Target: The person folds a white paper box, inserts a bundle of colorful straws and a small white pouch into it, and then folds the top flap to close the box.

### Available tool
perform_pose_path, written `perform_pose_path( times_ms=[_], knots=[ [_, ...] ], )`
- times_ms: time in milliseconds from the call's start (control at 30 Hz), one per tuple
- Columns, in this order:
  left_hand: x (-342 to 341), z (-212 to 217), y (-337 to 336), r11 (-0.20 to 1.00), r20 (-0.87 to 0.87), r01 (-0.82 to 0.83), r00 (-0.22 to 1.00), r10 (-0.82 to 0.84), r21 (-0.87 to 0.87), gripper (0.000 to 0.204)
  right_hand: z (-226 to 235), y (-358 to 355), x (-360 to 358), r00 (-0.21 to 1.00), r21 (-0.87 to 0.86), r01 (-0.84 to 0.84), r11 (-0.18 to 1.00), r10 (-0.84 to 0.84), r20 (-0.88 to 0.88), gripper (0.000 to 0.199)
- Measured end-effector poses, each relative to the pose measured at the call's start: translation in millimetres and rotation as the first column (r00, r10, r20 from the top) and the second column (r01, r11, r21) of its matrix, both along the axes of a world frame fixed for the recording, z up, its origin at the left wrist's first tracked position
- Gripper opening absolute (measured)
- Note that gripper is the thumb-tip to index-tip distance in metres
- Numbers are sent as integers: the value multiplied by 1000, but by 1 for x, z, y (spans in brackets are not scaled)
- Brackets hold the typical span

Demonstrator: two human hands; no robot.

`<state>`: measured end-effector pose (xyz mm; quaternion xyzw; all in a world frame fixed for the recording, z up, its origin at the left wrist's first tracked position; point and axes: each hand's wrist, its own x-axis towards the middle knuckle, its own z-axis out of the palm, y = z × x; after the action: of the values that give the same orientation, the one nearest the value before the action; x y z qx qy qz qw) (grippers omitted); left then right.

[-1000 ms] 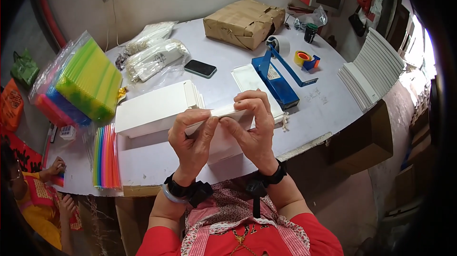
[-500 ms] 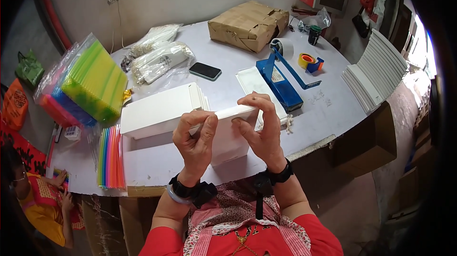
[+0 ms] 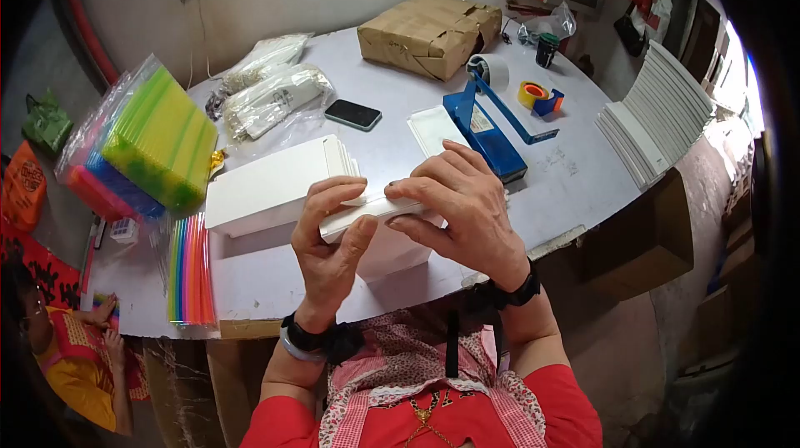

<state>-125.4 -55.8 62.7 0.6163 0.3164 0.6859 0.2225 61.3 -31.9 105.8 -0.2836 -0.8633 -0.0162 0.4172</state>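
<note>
A white cardboard box [image 3: 392,250] stands upright on the near part of the table, its narrow top facing me. My left hand [image 3: 327,240] grips the left end of that top, thumb on the near side and fingers over the far side. From the right, my right hand [image 3: 471,208] reaches across the top, its thumb at the near face and its fingertips pressing the upper edge close to my left fingers. Left of the box lie more flat white boxes [image 3: 271,185], stacked. Behind my right hand are a white flat piece [image 3: 432,130] and a blue metal stapler-like tool [image 3: 492,146].
Colourful plastic tubes [image 3: 190,273] and bagged yellow-green ones [image 3: 162,140] are at left. Farther back are a phone [image 3: 353,114], wrapped white bundles [image 3: 279,102], a brown paper parcel [image 3: 425,31] and tape rolls [image 3: 533,95]. White stacked sheets [image 3: 654,119] stand right. Another person [image 3: 83,356] sits lower left.
My right hand has slid left along the top of the box, toward my left hand, and turned over it. My left fingers have spread around its left end. The view has shifted slightly.
</note>
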Motion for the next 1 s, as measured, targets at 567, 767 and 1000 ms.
perform_pose_path(
  times_ms=[567, 767, 1000],
  knots=[
    [-1, -11, 10, 952, 528, 196, 848, -43, -237, 28, -157, -55, 72, 824, -793, -342, 505, -245, -511, 53],
    [61, -15, 21, 879, 469, 380, 856, -218, -287, 36, -174, -98, 111, 501, -745, -532, 401, -561, -659, 40],
    [127, 3, 20, 787, 502, 471, 830, -243, -399, 44, -180, -130, 152, 249, -500, -614, 611, -451, -857, 31]
  ],
)
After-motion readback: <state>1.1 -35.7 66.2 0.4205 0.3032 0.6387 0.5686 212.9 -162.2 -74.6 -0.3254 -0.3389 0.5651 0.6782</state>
